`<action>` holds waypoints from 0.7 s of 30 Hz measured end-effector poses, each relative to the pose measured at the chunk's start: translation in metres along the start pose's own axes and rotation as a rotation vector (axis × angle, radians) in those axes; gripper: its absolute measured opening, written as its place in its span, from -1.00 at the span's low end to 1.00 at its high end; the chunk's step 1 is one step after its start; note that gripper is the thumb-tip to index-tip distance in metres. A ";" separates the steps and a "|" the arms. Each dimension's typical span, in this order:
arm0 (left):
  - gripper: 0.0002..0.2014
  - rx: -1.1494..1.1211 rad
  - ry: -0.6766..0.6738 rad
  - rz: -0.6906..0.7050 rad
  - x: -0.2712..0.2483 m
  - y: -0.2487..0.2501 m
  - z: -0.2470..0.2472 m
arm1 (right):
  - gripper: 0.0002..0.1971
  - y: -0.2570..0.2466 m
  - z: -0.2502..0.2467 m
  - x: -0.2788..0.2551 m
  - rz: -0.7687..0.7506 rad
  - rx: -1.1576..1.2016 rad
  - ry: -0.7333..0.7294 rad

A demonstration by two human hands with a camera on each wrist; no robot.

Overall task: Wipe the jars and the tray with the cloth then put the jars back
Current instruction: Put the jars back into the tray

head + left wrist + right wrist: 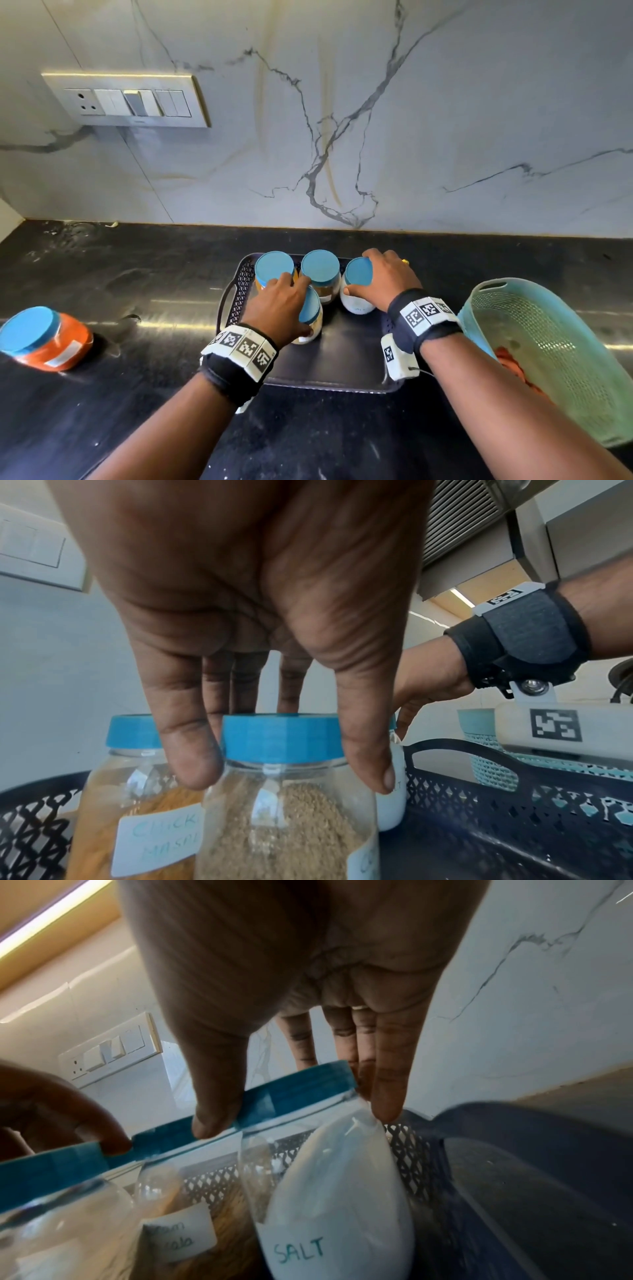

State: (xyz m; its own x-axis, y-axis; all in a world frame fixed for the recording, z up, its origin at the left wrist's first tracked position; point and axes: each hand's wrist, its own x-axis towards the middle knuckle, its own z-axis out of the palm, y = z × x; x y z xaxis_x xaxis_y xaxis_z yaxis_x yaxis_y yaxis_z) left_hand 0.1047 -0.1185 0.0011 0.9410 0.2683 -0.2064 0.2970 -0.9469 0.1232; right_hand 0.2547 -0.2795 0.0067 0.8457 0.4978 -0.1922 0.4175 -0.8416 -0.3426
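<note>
A dark tray [349, 359] sits on the black counter with several blue-lidded jars at its far end. My left hand [284, 305] grips the front jar of brown grains [284, 818] by its lid [281, 737], thumb and fingers round the rim. My right hand [383, 277] grips the tilted white salt jar [335, 1204] at its lid [274, 1096]. Two more jars [274, 269] [320, 270] stand behind. An orange-filled jar [44, 339] stands off the tray at the left. An orange cloth [510, 359] lies in the basket.
A teal mesh basket [555, 356] stands right of the tray, close to my right forearm. A marble wall with a switch panel [126, 99] rises behind the counter. The tray's near half shows bare floor.
</note>
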 end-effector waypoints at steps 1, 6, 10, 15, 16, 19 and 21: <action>-0.11 0.000 0.006 -0.003 -0.001 0.000 0.000 | -0.19 0.000 -0.001 -0.001 -0.002 0.001 -0.006; 0.17 -0.005 0.071 0.016 -0.008 0.001 -0.004 | -0.12 -0.001 -0.005 -0.014 -0.025 0.070 0.049; 0.19 0.000 0.126 0.014 -0.025 -0.004 -0.007 | -0.45 -0.012 -0.004 -0.036 -0.147 0.165 0.324; -0.10 -0.079 0.159 -0.091 -0.034 -0.023 -0.012 | -0.57 -0.047 0.016 -0.063 -0.295 0.253 0.297; -0.16 -0.094 0.160 -0.104 -0.036 -0.028 -0.013 | -0.50 -0.054 0.023 -0.065 -0.295 0.248 0.218; -0.22 -0.145 0.163 -0.119 -0.041 -0.038 -0.008 | -0.39 -0.065 0.044 -0.065 -0.275 0.175 0.073; -0.20 -0.168 0.173 -0.132 -0.048 -0.046 -0.004 | -0.41 -0.069 0.054 -0.064 -0.270 0.126 0.050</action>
State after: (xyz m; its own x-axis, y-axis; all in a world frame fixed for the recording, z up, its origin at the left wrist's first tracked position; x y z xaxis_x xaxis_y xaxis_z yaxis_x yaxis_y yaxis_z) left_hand 0.0471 -0.0873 0.0096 0.9018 0.4273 -0.0639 0.4280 -0.8631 0.2682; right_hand 0.1545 -0.2422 -0.0069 0.7265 0.6863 -0.0338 0.5876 -0.6460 -0.4872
